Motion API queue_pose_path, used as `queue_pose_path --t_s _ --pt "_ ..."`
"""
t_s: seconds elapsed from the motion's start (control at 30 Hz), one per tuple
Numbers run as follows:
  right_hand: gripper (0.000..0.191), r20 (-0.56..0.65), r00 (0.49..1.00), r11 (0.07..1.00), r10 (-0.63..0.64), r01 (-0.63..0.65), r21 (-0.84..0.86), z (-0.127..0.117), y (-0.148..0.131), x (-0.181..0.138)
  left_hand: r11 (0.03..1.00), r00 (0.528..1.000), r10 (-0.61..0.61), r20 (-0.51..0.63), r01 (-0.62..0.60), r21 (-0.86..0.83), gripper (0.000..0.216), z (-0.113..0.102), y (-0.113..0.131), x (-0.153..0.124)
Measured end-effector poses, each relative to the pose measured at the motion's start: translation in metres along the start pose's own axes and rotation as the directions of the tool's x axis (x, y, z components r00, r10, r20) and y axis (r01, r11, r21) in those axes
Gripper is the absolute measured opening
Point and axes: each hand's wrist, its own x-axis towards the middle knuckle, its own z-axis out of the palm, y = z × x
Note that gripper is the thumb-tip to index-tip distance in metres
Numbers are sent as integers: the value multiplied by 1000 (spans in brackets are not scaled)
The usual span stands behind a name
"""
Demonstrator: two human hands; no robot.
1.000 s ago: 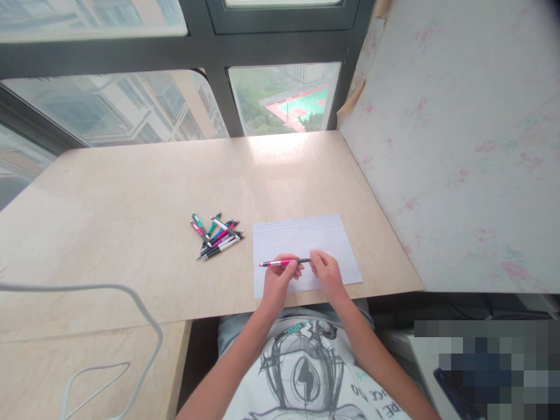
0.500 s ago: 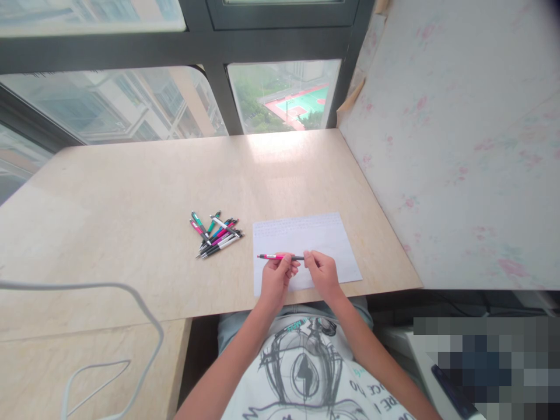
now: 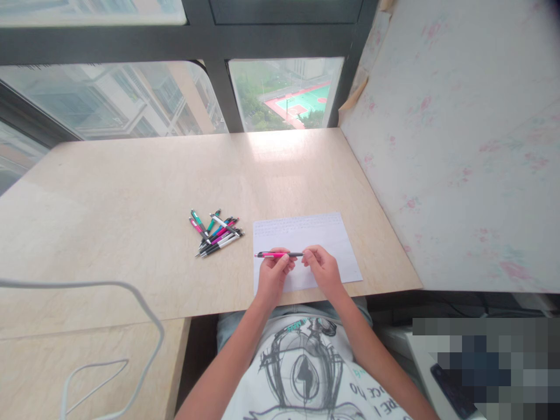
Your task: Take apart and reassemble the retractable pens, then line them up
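Just above the sheet of paper [image 3: 301, 233] a pink and black pen [image 3: 268, 254] lies level between my two hands. My left hand [image 3: 272, 277] is closed around its middle, thumb on top, with the pink end pointing left. At the black end, my right hand [image 3: 324, 268] pinches the tip between thumb and fingers, which hide the very point. Handwritten lines run along the top of the paper, and its lower part is partly covered by my hands. To the left, a loose pile of several pens [image 3: 221, 236] in green, pink, purple, white and black rests on the table.
The light wooden table [image 3: 131, 192] reaches back to the window frame [image 3: 214, 44]. A flower-patterned wall [image 3: 459, 146] bounds it on the right. A grey cable [image 3: 146, 309] arcs across the left front, above a lower wooden surface [image 3: 144, 373].
The pen has shifted slightly left and turned about its length, so its white marking no longer shows and a dark clip does. My right fingers have loosened a little at the tip.
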Motion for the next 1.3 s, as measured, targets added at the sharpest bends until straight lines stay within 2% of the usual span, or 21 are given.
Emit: queue_pose_path --t_s 0.1,0.37,0.53,0.73,1.13,1.3 --pt "33 21 1000 999 6 -5 -35 -2 -1 1 1000 1000 16 25 -16 1 21 -1 2 0" --pt "16 30 999 999 -31 31 -15 -6 1 2 1000 999 20 25 -20 14 18 -4 1 3" --pt "18 11 999 995 48 -49 89 -5 3 3 999 1000 -1 13 0 52 21 -5 1 4" --pt "17 -30 996 992 78 -75 99 -4 5 6 998 1000 7 14 -8 66 20 -5 2 4" --pt "15 -37 999 1000 -5 5 20 -9 7 8 996 998 26 54 -31 80 19 -9 4 8" --pt "18 -79 996 999 35 -37 -22 -14 11 10 999 998 33 46 -34 38 16 -8 8 7"
